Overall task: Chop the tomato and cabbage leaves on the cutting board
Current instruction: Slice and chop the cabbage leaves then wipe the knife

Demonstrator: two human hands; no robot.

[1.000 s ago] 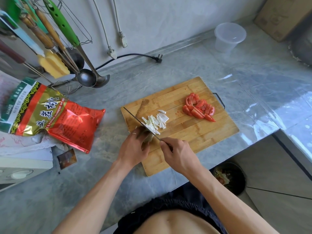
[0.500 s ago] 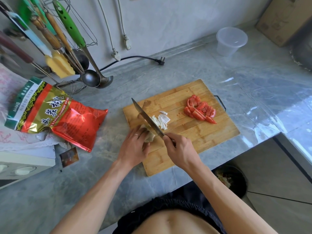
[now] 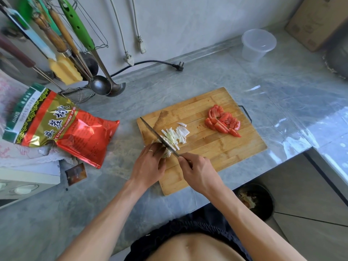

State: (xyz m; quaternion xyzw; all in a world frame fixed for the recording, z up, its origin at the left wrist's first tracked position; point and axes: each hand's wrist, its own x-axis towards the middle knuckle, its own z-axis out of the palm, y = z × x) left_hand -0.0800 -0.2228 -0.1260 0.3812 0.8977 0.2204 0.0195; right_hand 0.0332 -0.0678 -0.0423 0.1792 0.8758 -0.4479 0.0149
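the knife [image 3: 160, 138] has dropped from its raised tilt onto the cabbage [image 3: 166, 152]. right hand [image 3: 199, 174] grips its handle; left hand [image 3: 150, 164] pins the cabbage on the cutting board [image 3: 216, 157]. tomato [image 3: 223, 121] already chopped. next: shift fingers back, slice again.

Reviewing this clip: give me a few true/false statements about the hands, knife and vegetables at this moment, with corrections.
1. The right hand grips the knife. True.
2. The tomato pieces lie off the cutting board. False: they lie on its far right part.
3. The left hand holds the uncut cabbage down. True.
4. The cabbage strips touch the tomato. False: bare board separates them.
5. The clear plastic container stands on the board. False: it stands on the counter by the wall.
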